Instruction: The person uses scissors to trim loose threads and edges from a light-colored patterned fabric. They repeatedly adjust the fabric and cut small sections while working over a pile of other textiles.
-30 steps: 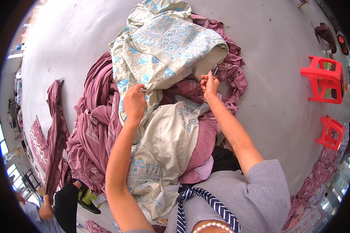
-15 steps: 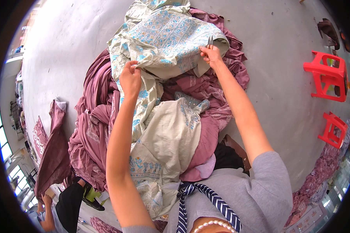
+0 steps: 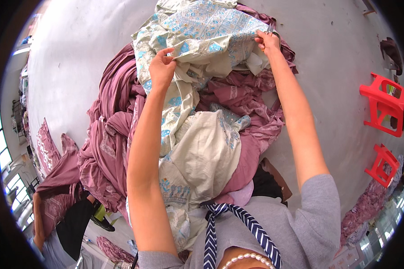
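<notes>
A pale green-cream garment with blue embroidery is spread in front of me. Its near edge lies between the pinched fingers of my left hand. To the right, my right hand is closed round a small pair of snips, blades pointing away from me, while its fingertips also grip the cloth edge. Between the two hands the edge hangs in loose folds. A plainer cream part with a blue motif drapes toward my lap. Mauve patterned cloth lies heaped beneath and beside it.
Two red plastic stools stand on the grey floor at the right. A co-worker's arm handles mauve cloth at the lower left. More mauve cloth lies piled at the lower right.
Both my hands have moved to the right and away from me, a little farther apart, drawing the garment's edge along. The co-worker's mauve cloth at lower left has dropped lower.
</notes>
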`<state>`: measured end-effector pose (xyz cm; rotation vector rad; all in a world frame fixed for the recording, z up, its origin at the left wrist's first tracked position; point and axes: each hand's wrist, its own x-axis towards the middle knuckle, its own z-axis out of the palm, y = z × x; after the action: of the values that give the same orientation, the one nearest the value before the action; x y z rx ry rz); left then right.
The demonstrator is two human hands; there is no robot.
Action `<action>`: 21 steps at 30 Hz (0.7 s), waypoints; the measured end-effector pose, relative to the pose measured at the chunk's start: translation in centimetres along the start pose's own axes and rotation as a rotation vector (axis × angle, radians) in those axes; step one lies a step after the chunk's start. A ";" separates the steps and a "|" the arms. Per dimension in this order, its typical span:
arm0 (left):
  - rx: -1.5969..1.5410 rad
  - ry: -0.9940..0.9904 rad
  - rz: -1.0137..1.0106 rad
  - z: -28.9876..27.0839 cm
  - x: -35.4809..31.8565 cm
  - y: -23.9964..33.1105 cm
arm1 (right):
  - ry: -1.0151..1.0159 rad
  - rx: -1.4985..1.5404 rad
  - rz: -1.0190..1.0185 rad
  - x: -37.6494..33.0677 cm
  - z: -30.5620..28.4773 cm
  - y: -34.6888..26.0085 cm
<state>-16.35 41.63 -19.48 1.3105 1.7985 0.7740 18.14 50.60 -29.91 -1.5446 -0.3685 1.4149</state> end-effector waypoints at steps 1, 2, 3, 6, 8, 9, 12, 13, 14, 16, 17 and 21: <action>-0.003 0.006 0.006 -0.1 0.1 -0.5 | -0.011 0.000 -0.014 0.1 0.3 -0.4; 0.028 0.050 0.015 -0.2 0.5 -1.6 | -0.022 0.001 -0.029 0.2 0.7 -0.7; 0.028 0.065 -0.012 -0.2 0.7 -1.5 | -0.029 0.002 -0.047 0.5 0.8 -1.1; 0.038 0.170 -0.045 -0.5 1.6 -2.0 | -0.064 -0.008 -0.073 1.1 1.1 -2.1; 0.017 0.222 -0.064 -1.0 2.5 -2.7 | -0.089 -0.008 -0.082 1.3 1.6 -2.9; 0.007 0.234 -0.057 -1.3 2.8 -2.2 | -0.111 0.021 -0.093 1.8 1.6 -3.0; -0.088 0.233 -0.074 -1.9 3.5 -0.8 | -0.175 0.081 -0.152 2.8 1.6 -3.4; -0.075 0.211 -0.073 -2.2 3.6 -0.3 | -0.209 0.073 -0.148 2.8 1.6 -3.5; -0.063 0.188 -0.072 -2.5 3.7 0.2 | -0.243 0.065 -0.143 2.9 1.6 -3.8; -0.067 0.161 -0.086 -2.7 3.8 0.9 | -0.323 -0.033 -0.157 2.8 1.6 -4.1; -0.071 0.157 -0.087 -2.7 3.8 1.1 | -0.312 -0.091 -0.158 2.6 1.6 -4.0; -0.088 0.153 -0.105 -2.1 3.8 1.2 | -0.265 -0.290 -0.193 1.6 0.8 -3.5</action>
<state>-18.25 45.58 -18.23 1.1166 1.9144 0.9054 19.18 53.84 -27.91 -1.5011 -0.8923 1.4618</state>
